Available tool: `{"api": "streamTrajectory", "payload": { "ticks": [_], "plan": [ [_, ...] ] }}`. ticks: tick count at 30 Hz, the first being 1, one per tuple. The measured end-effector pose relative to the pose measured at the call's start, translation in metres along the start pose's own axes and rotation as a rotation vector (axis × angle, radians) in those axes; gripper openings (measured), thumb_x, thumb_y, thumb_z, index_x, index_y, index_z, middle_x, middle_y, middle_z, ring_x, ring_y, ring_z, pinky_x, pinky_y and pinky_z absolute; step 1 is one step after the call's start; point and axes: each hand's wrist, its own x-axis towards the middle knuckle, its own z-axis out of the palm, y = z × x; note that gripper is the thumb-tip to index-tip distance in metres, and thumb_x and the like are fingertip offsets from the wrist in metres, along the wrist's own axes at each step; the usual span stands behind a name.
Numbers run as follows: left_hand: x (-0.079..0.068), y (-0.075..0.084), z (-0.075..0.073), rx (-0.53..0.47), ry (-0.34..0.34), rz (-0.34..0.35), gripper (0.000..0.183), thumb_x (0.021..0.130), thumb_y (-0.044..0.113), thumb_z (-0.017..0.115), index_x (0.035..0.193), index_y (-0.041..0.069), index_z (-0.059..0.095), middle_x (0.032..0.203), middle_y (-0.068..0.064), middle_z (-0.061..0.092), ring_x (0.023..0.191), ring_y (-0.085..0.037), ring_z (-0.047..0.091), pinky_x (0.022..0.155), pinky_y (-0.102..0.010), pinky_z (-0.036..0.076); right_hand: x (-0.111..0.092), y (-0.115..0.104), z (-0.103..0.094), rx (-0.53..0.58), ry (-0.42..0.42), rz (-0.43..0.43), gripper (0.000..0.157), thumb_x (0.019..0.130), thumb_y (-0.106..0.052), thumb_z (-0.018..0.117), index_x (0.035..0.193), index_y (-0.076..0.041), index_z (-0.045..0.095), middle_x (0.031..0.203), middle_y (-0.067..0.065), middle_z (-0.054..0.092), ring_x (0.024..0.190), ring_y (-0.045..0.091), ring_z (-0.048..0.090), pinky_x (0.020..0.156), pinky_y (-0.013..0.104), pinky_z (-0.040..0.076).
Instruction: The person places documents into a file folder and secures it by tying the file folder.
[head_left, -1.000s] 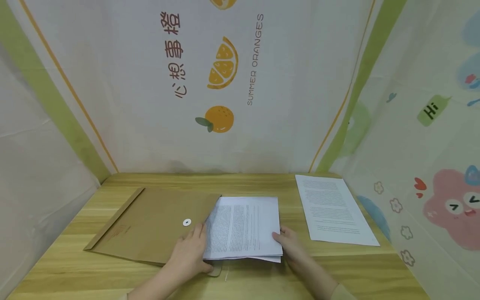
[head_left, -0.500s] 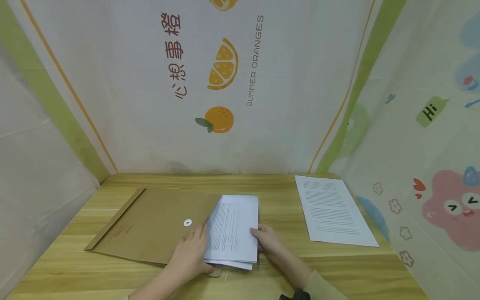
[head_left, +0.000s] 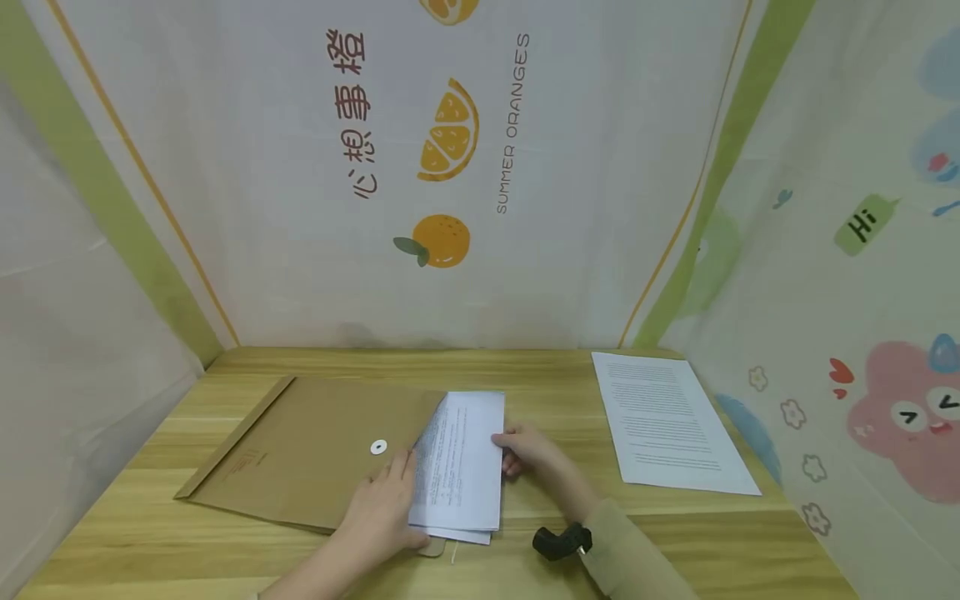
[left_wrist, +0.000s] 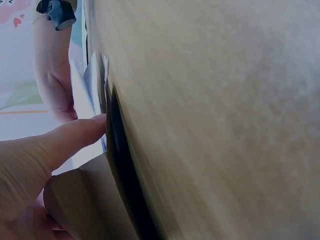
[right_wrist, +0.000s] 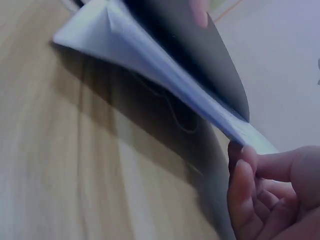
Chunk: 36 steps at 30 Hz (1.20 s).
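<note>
Fruit-printed cloth [head_left: 592,208] hangs behind a wooden counter [head_left: 742,550]. A brown envelope [head_left: 315,442] lies on the counter's left half, papers [head_left: 465,458] jutting partway from its right-hand mouth. The left hand [head_left: 381,504] slants up from the near edge, fingers laid across the envelope beside that mouth and thumb at its near edge, clamped on it. The right hand [head_left: 528,450] angles in from the lower right, thumb and curled fingers pinching the papers' right edge. Farther right lies a printed sheet [head_left: 667,421]

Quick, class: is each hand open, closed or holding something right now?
Left hand: holding the flat brown paper envelope near its mouth.
Right hand: pinching the stack of white printed paper sheets at the edge.
</note>
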Motion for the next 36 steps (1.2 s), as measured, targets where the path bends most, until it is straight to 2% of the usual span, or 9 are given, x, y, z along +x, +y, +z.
{"api": "streamTrajectory", "payload": {
  "ticks": [5, 8, 12, 15, 17, 23, 30, 34, 36],
  "plan": [
    [0.001, 0.001, -0.001, 0.000, 0.004, 0.007, 0.114, 0.045, 0.044, 0.093, 0.129, -0.017, 0.045, 0.124, -0.029, 0.050, 0.098, -0.040, 0.059, 0.073, -0.055, 0.051, 0.003, -0.005, 0.012, 0.084, -0.026, -0.007, 0.021, 0.091, -0.004, 0.062, 0.071, -0.003, 0.054, 0.052, 0.005, 0.054, 0.042, 0.009, 0.052, 0.041, 0.019, 0.048],
    [0.001, 0.002, -0.002, -0.020, 0.006, 0.011, 0.113, 0.045, 0.042, 0.094, 0.128, -0.017, 0.045, 0.124, -0.029, 0.050, 0.096, -0.039, 0.060, 0.071, -0.054, 0.052, 0.004, -0.009, 0.024, 0.112, -0.007, -0.013, 0.024, 0.090, -0.002, 0.063, 0.069, -0.005, 0.052, 0.052, 0.005, 0.054, 0.042, 0.008, 0.053, 0.042, 0.019, 0.048],
    [0.001, 0.002, -0.001, -0.027, 0.010, 0.009, 0.112, 0.046, 0.041, 0.093, 0.128, -0.017, 0.045, 0.124, -0.029, 0.050, 0.099, -0.040, 0.059, 0.072, -0.055, 0.051, 0.005, -0.015, 0.038, 0.084, 0.114, -0.043, 0.017, 0.087, -0.001, 0.066, 0.075, -0.001, 0.055, 0.053, 0.005, 0.054, 0.040, 0.009, 0.052, 0.040, 0.019, 0.048],
    [0.001, 0.002, 0.000, -0.028, 0.010, 0.002, 0.112, 0.047, 0.042, 0.093, 0.129, -0.016, 0.044, 0.125, -0.029, 0.049, 0.100, -0.041, 0.059, 0.074, -0.056, 0.051, 0.006, -0.018, 0.045, -0.004, 0.222, -0.089, 0.014, 0.083, 0.001, 0.069, 0.078, 0.002, 0.056, 0.054, 0.008, 0.056, 0.039, 0.010, 0.053, 0.039, 0.023, 0.049],
    [0.001, 0.002, 0.000, -0.028, 0.008, 0.000, 0.112, 0.047, 0.042, 0.093, 0.130, -0.016, 0.044, 0.125, -0.029, 0.049, 0.101, -0.041, 0.059, 0.076, -0.056, 0.050, 0.006, -0.019, 0.049, -0.056, 0.254, -0.115, 0.015, 0.082, 0.001, 0.071, 0.077, 0.002, 0.056, 0.054, 0.009, 0.057, 0.038, 0.010, 0.053, 0.038, 0.024, 0.049],
    [0.002, 0.004, -0.001, -0.025, 0.014, 0.000, 0.113, 0.047, 0.044, 0.092, 0.130, -0.016, 0.044, 0.125, -0.028, 0.050, 0.099, -0.039, 0.059, 0.075, -0.053, 0.051, 0.010, -0.028, 0.067, -0.014, 0.190, -0.102, 0.016, 0.081, 0.002, 0.071, 0.074, 0.001, 0.057, 0.053, 0.011, 0.059, 0.037, 0.009, 0.053, 0.037, 0.021, 0.047],
    [0.002, 0.004, -0.001, -0.051, -0.008, 0.018, 0.116, 0.046, 0.043, 0.092, 0.132, -0.016, 0.042, 0.128, -0.028, 0.048, 0.101, -0.041, 0.058, 0.078, -0.055, 0.050, 0.025, -0.029, 0.086, 0.154, 0.150, -0.007, 0.012, 0.082, 0.003, 0.070, 0.079, 0.004, 0.058, 0.055, 0.010, 0.059, 0.039, 0.009, 0.055, 0.042, 0.020, 0.049],
    [0.001, 0.003, 0.000, -0.057, -0.015, 0.029, 0.114, 0.048, 0.043, 0.092, 0.132, -0.016, 0.042, 0.130, -0.029, 0.047, 0.101, -0.042, 0.058, 0.079, -0.056, 0.050, 0.032, -0.028, 0.094, 0.244, 0.134, 0.009, 0.011, 0.082, 0.009, 0.066, 0.084, 0.007, 0.055, 0.057, 0.011, 0.058, 0.040, 0.010, 0.055, 0.044, 0.020, 0.051],
    [0.000, 0.003, 0.001, -0.053, -0.012, 0.032, 0.113, 0.049, 0.043, 0.092, 0.132, -0.016, 0.043, 0.130, -0.030, 0.048, 0.101, -0.042, 0.058, 0.079, -0.056, 0.050, 0.034, -0.029, 0.097, 0.251, 0.143, 0.006, 0.010, 0.082, 0.011, 0.064, 0.086, 0.008, 0.055, 0.058, 0.013, 0.059, 0.041, 0.011, 0.056, 0.045, 0.021, 0.052]
  ]
}}
